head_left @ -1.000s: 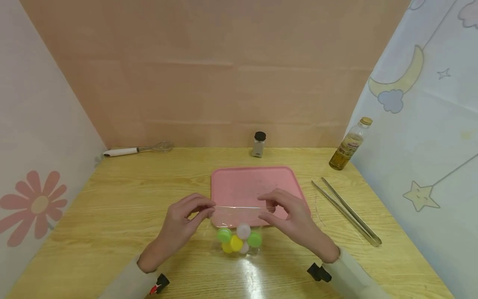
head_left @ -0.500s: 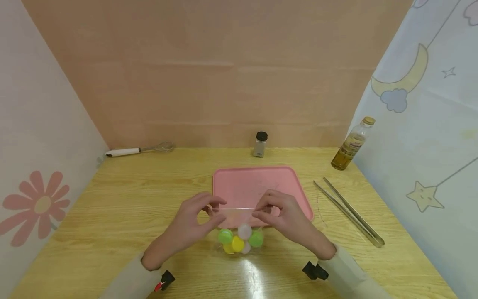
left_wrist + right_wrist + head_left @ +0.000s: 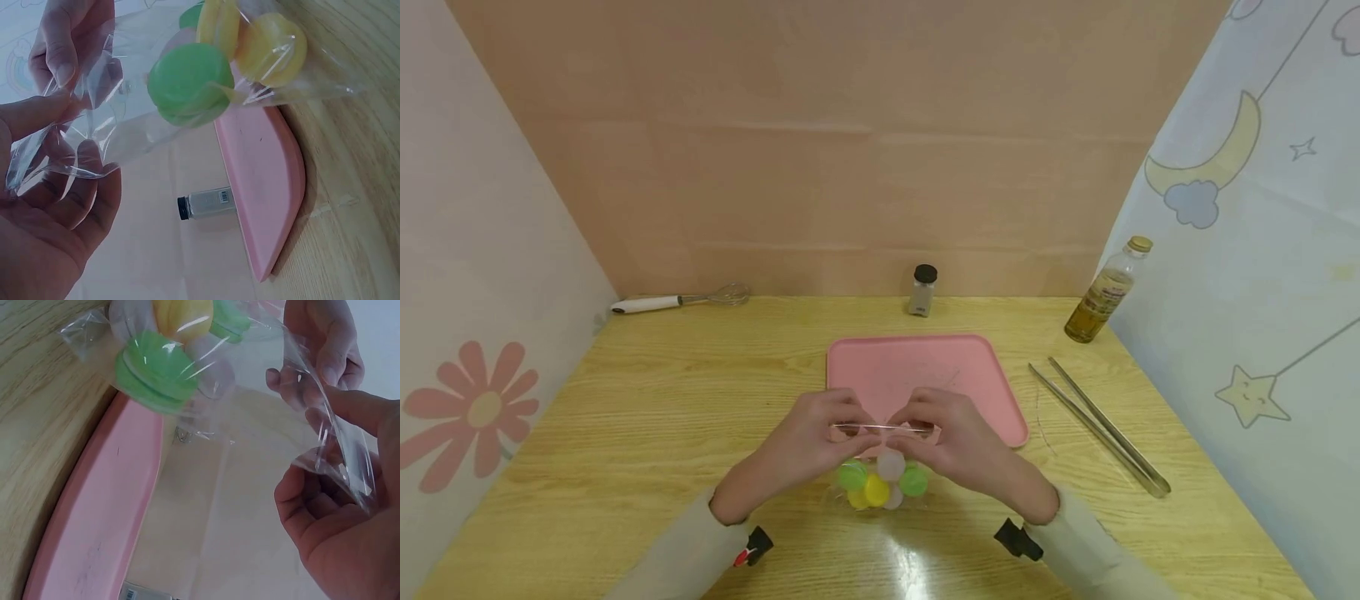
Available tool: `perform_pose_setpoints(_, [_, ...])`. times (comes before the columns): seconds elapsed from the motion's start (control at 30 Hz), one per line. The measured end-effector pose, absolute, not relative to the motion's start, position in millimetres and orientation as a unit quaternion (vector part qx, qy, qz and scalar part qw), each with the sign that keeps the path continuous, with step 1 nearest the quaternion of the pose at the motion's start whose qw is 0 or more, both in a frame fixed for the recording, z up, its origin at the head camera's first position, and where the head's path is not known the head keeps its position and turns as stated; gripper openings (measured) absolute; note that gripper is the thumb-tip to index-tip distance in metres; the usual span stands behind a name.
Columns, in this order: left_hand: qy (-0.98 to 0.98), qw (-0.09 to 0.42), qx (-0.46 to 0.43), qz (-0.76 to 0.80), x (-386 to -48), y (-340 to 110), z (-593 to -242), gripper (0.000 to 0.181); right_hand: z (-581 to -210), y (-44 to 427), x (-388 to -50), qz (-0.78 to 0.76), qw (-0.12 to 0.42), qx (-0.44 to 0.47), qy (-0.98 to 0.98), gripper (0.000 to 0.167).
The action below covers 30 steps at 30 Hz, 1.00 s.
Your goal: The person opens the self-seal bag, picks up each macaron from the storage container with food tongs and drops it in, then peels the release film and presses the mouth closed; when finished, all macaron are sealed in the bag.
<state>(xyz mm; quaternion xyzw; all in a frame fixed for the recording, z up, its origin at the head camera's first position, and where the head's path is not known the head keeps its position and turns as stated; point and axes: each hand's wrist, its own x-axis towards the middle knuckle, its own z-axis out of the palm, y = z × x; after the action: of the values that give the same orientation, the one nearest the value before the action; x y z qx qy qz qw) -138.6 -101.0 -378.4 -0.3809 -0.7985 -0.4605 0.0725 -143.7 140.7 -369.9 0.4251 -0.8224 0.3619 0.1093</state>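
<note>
A clear plastic bag (image 3: 134,147) hangs upright in front of me, its top edge between my two hands. Inside its lower part sit several macarons: green (image 3: 190,84), yellow (image 3: 272,50) and pale lilac (image 3: 891,465). My left hand (image 3: 816,429) pinches the bag's top film on the left, thumb on the near side and fingers beyond. On the right, my right hand (image 3: 955,433) holds the same edge between thumb and curled fingers. The two hands' fingertips nearly meet at the middle. Whether the bag's bottom touches the table is unclear.
Just behind the bag lies a pink tray (image 3: 917,358). Metal tongs (image 3: 1101,429) rest to its right, with a thin wire-like strip (image 3: 1040,417) beside them. Farther back are a whisk (image 3: 681,302), a black-capped jar (image 3: 922,292) and an oil bottle (image 3: 1105,292).
Both hands have moved inward along the bag's top edge, the left rightward and the right slightly leftward, until their fingertips nearly meet. The macarons have stayed about where they were.
</note>
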Motion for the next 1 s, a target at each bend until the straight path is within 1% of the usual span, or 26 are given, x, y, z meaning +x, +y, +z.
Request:
perform_pose_setpoints(0.1, [-0.792,0.088,-0.393,-0.459,-139,-100,-379,0.005,-369,137,-143,0.365,0.112,0.439,-0.813,0.003])
perform_pose_setpoints(0.2, [-0.786,0.099,-0.4,-0.461,-137,-100,-378,0.001,-366,137,-141,0.365,0.119,0.446,-0.809,0.007])
perform_pose_setpoints(0.37, [-0.792,0.106,-0.383,-0.464,-132,-109,-376,0.006,-362,144,-136,0.369,0.122,0.44,-0.81,0.011])
perform_pose_setpoints(0.5, [-0.802,0.1,-0.357,-0.469,-128,-119,-376,0.007,-361,155,-132,0.377,0.128,0.429,-0.811,0.013])
perform_pose_setpoints(0.73, [-0.796,0.099,-0.339,-0.492,-125,-129,-379,0.008,-361,176,-129,0.367,0.14,0.421,-0.817,0.016])
perform_pose_setpoints(0.87, [-0.791,0.096,-0.333,-0.503,-124,-133,-380,0.004,-360,182,-129,0.351,0.133,0.414,-0.829,0.017])
perform_pose_setpoints(1.0, [-0.783,0.08,-0.34,-0.515,-124,-136,-381,0.002,-357,185,-129,0.353,0.117,0.425,-0.826,0.018])
